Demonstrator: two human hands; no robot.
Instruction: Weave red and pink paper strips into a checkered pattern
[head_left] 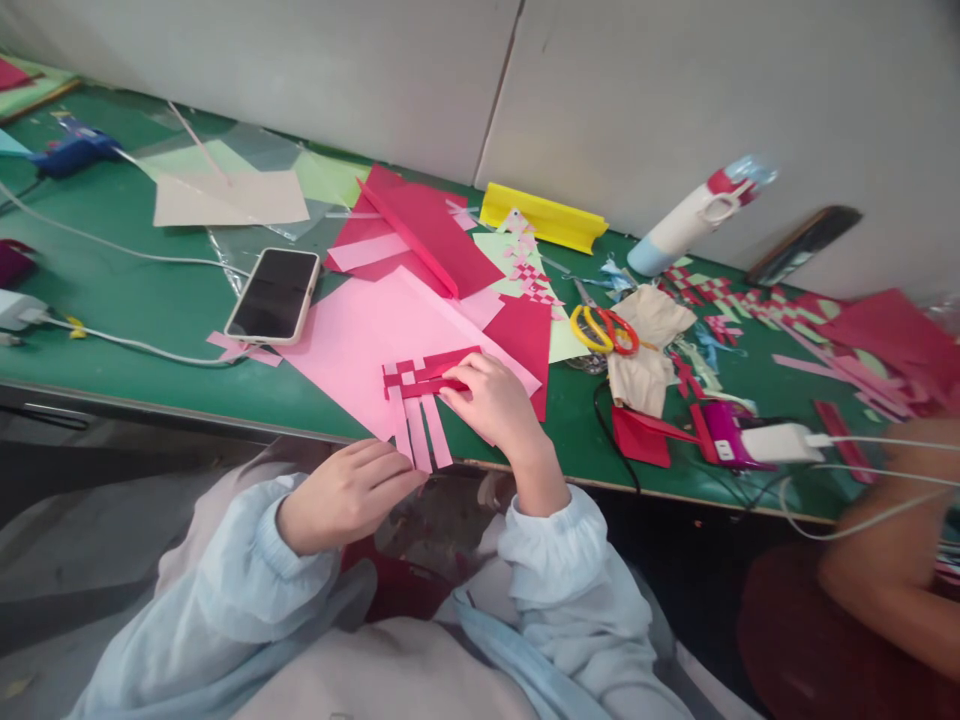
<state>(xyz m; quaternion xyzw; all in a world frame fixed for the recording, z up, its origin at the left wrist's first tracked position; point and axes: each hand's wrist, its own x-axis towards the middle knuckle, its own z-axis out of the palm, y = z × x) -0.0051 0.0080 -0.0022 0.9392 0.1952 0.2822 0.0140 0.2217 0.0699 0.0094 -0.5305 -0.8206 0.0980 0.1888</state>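
A small piece of woven red and pink paper strips [406,378] lies over a pink sheet [337,330] by the front edge of the green table. Loose pink strips [421,435] hang from it toward me. My right hand [491,400] pinches the red strips at their right end. Down at the pink strips' lower ends is my left hand [356,490], its fingers closed on the leftmost strip's end. The fingertips of that hand are partly hidden.
A phone [274,297] lies left of the pink sheet. Scissors [604,328], a cloth [649,340], a white bottle [694,220] and a purple adapter [724,435] stand or lie to the right. A blue glue gun [75,148] is far left. A co-worker's arm [892,560] is at right.
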